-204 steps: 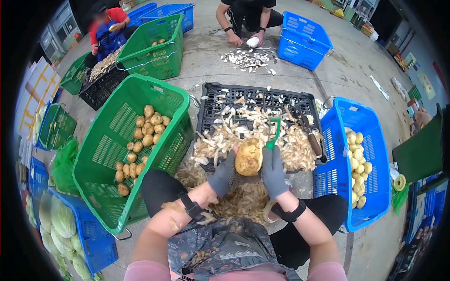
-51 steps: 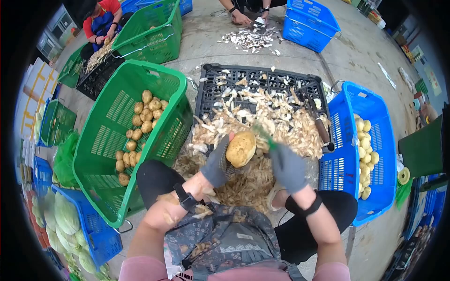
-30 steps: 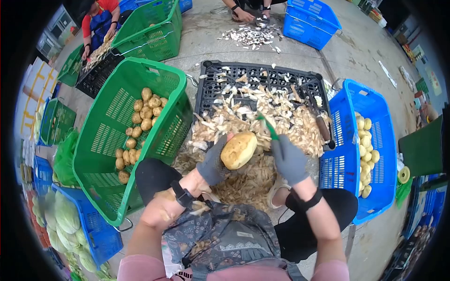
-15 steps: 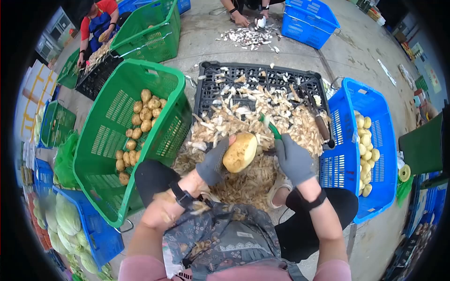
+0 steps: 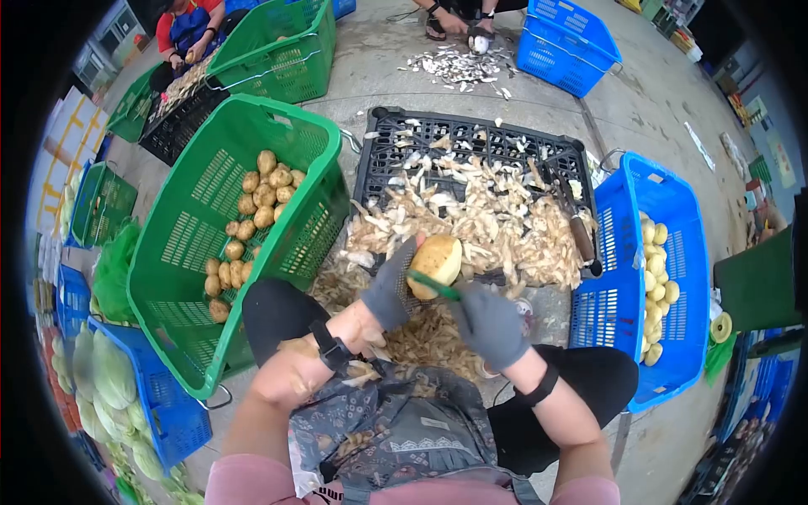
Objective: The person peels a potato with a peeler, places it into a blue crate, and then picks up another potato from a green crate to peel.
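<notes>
A partly peeled potato is in my gloved left hand, over a heap of peelings. My gloved right hand grips a green peeler, which lies across the potato's lower side. Beyond my hands, a black crate turned flat is covered with peelings. Unpeeled potatoes lie in the green basket on the left. On the right, the blue basket holds peeled potatoes.
A knife rests on the crate's right side. Two other people work at the top, one at upper left beside a green basket, one near a blue basket. Cabbages fill a blue crate at lower left.
My right hand has moved left and down, bringing the peeler from above the heap onto the potato. The view has shifted slightly. The far workers' hands have also moved.
</notes>
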The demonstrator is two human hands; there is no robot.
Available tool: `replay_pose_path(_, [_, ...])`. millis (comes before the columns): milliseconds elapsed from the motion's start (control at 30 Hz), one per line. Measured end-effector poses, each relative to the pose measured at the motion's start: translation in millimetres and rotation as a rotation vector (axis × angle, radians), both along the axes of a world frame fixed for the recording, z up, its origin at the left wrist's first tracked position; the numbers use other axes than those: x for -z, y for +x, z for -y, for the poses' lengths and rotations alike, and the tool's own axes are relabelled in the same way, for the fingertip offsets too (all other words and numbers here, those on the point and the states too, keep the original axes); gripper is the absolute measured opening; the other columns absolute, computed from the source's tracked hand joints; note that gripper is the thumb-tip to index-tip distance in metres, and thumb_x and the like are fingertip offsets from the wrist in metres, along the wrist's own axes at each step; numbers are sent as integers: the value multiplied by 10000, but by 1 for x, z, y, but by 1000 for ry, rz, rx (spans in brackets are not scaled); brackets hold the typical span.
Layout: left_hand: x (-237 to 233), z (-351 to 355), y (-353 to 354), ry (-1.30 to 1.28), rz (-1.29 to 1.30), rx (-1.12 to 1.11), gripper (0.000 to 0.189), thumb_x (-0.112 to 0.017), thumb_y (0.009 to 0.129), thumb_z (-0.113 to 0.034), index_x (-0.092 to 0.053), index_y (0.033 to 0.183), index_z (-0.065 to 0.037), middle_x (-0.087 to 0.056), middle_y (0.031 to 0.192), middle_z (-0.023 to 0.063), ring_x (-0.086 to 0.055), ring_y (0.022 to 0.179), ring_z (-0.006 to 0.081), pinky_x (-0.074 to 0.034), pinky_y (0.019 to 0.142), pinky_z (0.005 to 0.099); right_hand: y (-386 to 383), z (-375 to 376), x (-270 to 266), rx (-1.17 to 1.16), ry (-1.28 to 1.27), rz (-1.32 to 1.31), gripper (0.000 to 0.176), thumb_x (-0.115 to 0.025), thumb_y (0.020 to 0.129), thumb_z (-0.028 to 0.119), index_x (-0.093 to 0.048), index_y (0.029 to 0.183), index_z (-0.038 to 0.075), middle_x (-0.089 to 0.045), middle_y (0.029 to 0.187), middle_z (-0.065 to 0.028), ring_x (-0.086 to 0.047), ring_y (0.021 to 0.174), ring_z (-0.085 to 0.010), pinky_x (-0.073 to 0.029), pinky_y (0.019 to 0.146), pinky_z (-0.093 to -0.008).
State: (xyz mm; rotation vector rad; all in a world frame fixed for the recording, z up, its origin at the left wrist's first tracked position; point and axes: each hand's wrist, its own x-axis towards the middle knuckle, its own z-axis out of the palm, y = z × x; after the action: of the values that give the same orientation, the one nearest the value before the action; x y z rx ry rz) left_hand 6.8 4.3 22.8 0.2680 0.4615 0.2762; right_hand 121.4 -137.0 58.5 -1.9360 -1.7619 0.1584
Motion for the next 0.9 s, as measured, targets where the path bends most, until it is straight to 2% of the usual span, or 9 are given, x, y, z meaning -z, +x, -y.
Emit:
replay_pose_path(133, [2, -6, -6, 71, -57, 36, 481, -417, 928, -404, -470, 1203, -13, -593, 1077, 140, -617, 924, 227, -523, 796, 351, 34, -2, -11, 202, -33, -61, 195, -562, 829, 200, -551, 984, 82, -609, 797, -124, -602, 613, -290, -479, 530, -376])
replay_pose_path(167, [-7, -4, -2, 116, -28, 9, 473, -406, 930, -408, -457, 1214, -34, -589, 1079, 128, -613, 925, 220, -524, 790, 341, 22, -2, -24, 50, 131, -50, 194, -565, 822, 201, -545, 967, 73, -594, 759, -138, -591, 612, -312, -475, 533, -394])
replay_pose_path(267, [-7, 0, -6, 206, -14, 31, 458, -385, 933, -424, -422, 1239, -85, -573, 1086, 98, -599, 938, 201, -519, 789, 324, 13, 2, -8, 49, -29, -13, 177, -573, 819, 193, -549, 951, 79, -589, 748, -140, -589, 613, -317, -471, 526, -398])
replay_pose_path(333, [-11, 2, -9, 326, -22, 87, 459, -386, 932, -427, -434, 1228, -79, -577, 1082, 96, -594, 948, 196, -509, 805, 319, 42, -7, -5, 349, -170, -79, 181, -569, 822, 186, -561, 985, 108, -592, 700, -155, -593, 589, -325, -453, 491, -422])
replay_pose_path(400, [-11, 0, -3, 288, -21, 18, 461, -392, 931, -426, -460, 1209, -64, -585, 1073, 94, -602, 927, 186, -510, 791, 306, 37, -1, -21, 170, 52, -74, 124, -538, 857, 205, -557, 946, 120, -580, 639, -151, -587, 575, -332, -442, 475, -425])
replay_pose_path(500, [-10, 3, -4, 194, -70, 35, 496, -428, 916, -431, -502, 1176, -14, -603, 1065, 116, -615, 918, 192, -510, 792, 306, 18, 5, -2, 23, 53, -27, 140, -532, 863, 221, -533, 873, 81, -571, 623, -138, -578, 541, -310, -449, 460, -381])
replay_pose_path(600, [-27, 7, -10, 266, -156, 107, 502, -445, 908, -435, -507, 1169, -11, -605, 1059, 123, -617, 924, 199, -512, 795, 305, 58, -8, 1, 316, -89, -120, 165, -538, 859, 231, -513, 851, 68, -561, 613, -159, -579, 549, -318, -439, 456, -399])
replay_pose_path(733, [-9, 3, -9, 184, -42, 94, 527, -459, 893, -464, -514, 1161, -13, -612, 1050, 125, -625, 907, 209, -516, 787, 308, 18, 6, -8, 49, 42, -239, 180, -518, 875, 242, -494, 840, 67, -524, 566, -179, -557, 553, -365, -422, 470, -434])
replay_pose_path(900, [-13, 4, -9, 141, -125, 55, 546, -458, 885, -479, -503, 1180, -21, -605, 1072, 132, -624, 911, 230, -524, 782, 333, 51, -2, -8, 345, -103, -272, 177, -447, 910, 230, -483, 883, 59, -533, 587, -196, -543, 551, -390, -403, 478, -455])
